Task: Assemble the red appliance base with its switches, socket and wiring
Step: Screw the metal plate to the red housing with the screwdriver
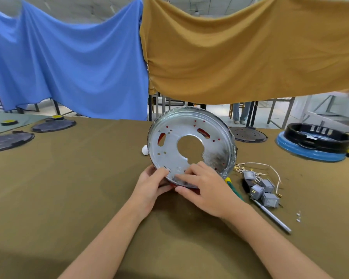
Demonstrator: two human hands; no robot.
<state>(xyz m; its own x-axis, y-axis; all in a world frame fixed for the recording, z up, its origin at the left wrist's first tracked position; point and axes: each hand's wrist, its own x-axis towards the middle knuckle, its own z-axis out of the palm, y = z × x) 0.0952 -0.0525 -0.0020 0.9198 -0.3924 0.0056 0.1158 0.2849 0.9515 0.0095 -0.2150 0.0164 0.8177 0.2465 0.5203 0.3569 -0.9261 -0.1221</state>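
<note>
The round appliance base (191,127) stands tilted on its near edge, silver metal inside facing me, red showing through its holes and at the bottom rim. My left hand (152,184) grips its lower left rim. My right hand (201,188) holds the lower rim too, fingers laid on the inner plate. To the right on the table lie several grey switches (263,190) with cream wiring (256,168). A green and yellow screwdriver (233,188) lies partly behind my right hand.
A silver rod (274,218) and small screws (298,216) lie at the right. A black ring on a blue base (314,141) sits far right. Dark round plates (53,124) (248,133) rest at the back. A white lump (144,151) lies beside the base.
</note>
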